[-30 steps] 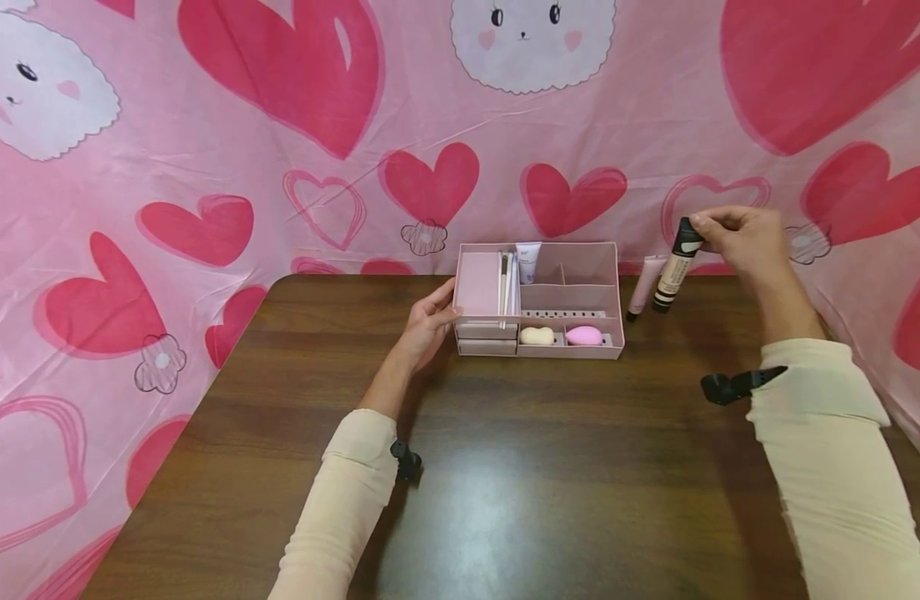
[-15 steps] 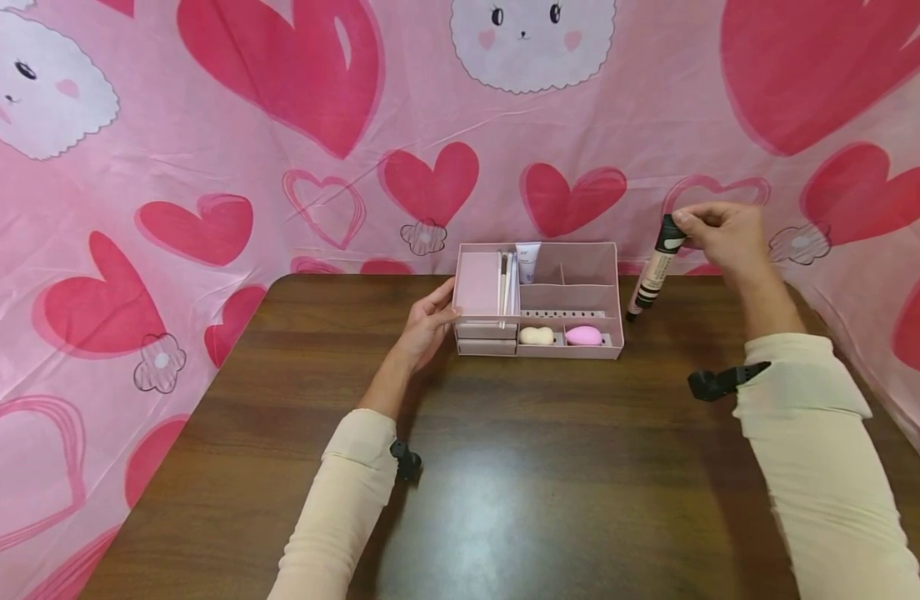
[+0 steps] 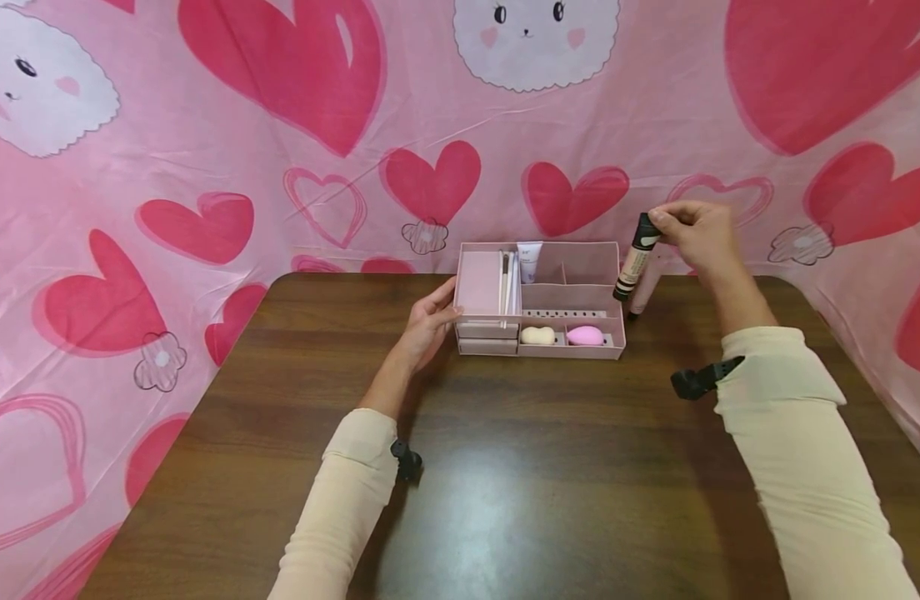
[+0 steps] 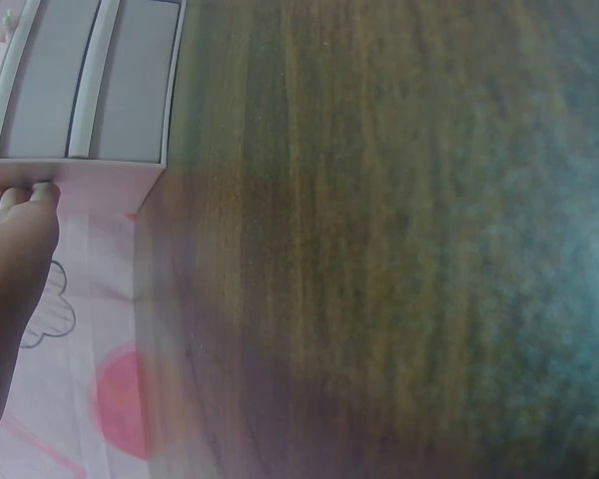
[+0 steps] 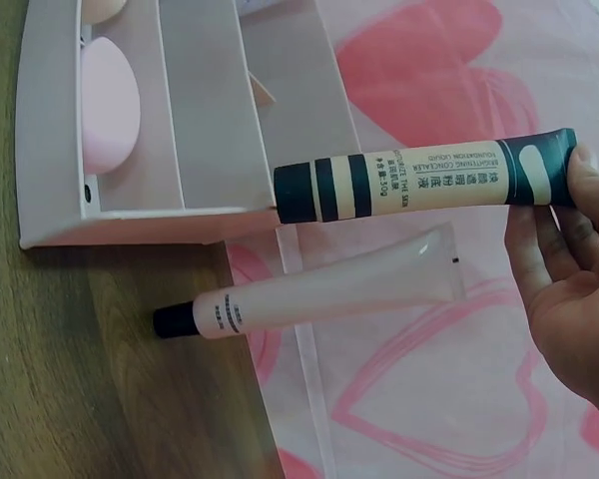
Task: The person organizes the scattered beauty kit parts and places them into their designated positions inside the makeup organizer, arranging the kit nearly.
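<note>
In the head view, my right hand [image 3: 702, 237] pinches the crimped end of a cream-and-black foundation tube [image 3: 634, 258]. The tube hangs cap down, tilted, and overlaps the right wall of the pink organizer [image 3: 572, 297]. In the right wrist view, its black-banded cap is right at the organizer's corner. Just behind it a pale pink tube [image 5: 329, 287] stands on its black cap beside the organizer. My left hand [image 3: 427, 329] rests against the organizer's left side, thumb at the top edge. From the left wrist, fingertips [image 4: 42, 192] touch that side wall.
Inside the organizer are a white tube [image 3: 528, 262], several brushes [image 3: 508, 283], a cream sponge [image 3: 537, 336] and a pink sponge [image 3: 584, 335]. Two drawers [image 3: 487, 339] sit at its front left. A pink heart-print cloth [image 3: 310, 200] hangs behind the wooden table [image 3: 505, 467].
My right hand has moved left with the foundation tube, passing in front of the pink tube to the organizer's right wall. The left hand stays in place.
</note>
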A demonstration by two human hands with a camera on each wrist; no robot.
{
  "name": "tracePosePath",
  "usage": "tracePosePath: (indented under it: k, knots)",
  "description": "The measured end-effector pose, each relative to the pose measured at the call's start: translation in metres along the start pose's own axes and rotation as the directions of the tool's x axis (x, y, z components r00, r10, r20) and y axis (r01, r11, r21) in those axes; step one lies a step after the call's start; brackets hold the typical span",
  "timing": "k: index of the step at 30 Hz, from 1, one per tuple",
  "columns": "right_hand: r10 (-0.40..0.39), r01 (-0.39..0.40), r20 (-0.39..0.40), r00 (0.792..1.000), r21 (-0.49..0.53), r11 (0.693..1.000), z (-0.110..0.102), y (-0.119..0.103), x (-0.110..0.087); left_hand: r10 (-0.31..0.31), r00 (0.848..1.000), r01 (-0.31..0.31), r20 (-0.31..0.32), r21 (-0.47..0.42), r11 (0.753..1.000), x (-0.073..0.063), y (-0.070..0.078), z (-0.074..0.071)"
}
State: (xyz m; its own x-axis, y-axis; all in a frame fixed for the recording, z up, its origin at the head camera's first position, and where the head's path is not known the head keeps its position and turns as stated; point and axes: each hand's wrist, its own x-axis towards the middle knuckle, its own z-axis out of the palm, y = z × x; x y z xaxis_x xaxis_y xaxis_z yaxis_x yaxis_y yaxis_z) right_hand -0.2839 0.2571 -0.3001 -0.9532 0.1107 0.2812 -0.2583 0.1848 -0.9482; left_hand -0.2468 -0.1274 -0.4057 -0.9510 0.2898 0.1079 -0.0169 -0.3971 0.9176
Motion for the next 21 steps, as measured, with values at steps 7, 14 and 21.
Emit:
tracePosePath:
  k: [7, 14, 21]
  knots:
    - [-0.003, 0.003, 0.02, 1.0, 0.042, 0.999, 0.009, -0.001, 0.001, -0.013, 1.0, 0.013, 0.008, 0.006, 1.0, -0.001, -0.001, -0.001]
    - [0.02, -0.022, 0.035, 0.999, 0.07, 0.997, 0.018, -0.002, 0.004, -0.011, 1.0, 0.011, 0.005, 0.003, 1.0, -0.002, 0.0, 0.0]
    - [0.017, -0.018, 0.03, 0.999, 0.009, 1.0, 0.029, 0.0, 0.007, -0.01, 1.0, 0.01, 0.0, 0.0, 1.0, -0.001, 0.001, 0.0]
